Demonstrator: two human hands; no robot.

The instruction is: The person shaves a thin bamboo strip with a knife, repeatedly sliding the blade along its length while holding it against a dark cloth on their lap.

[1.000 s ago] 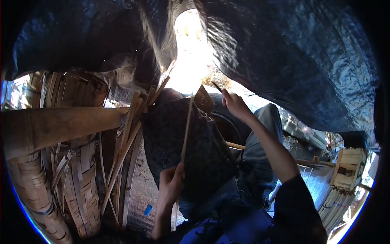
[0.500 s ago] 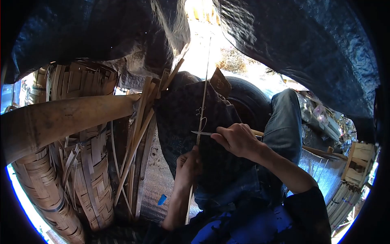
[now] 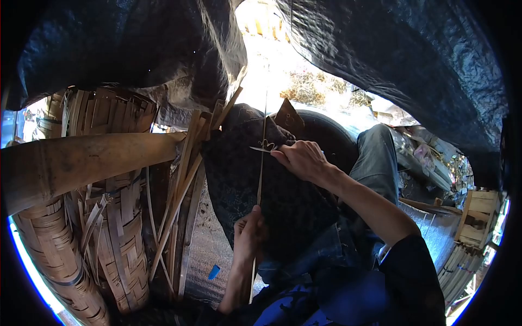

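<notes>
My left hand (image 3: 249, 233) is closed around a thin bamboo strip (image 3: 260, 187), thumb on top. The strip runs from below that hand up over the dark cloth (image 3: 234, 163) on my lap and on toward the bright opening. Farther along it, my right hand (image 3: 304, 158) is closed on a knife (image 3: 258, 149); its handle is hidden by the fingers. The slim blade lies across the strip, pointing left. Fine curled shavings (image 3: 266, 143) sit right at the blade.
Woven bamboo baskets (image 3: 60, 255) stand at left beneath a thick bamboo pole (image 3: 92, 163). Loose bamboo slats (image 3: 185, 185) lean beside my lap. Dark plastic sheeting (image 3: 391, 60) hangs overhead. A tyre (image 3: 331, 136) is beyond the cloth, and a bundle of strips (image 3: 462, 269) is at right.
My right hand and the knife have moved away from my left hand, up along the strip, with the shavings at the blade. My left hand keeps its hold, slightly lower in view.
</notes>
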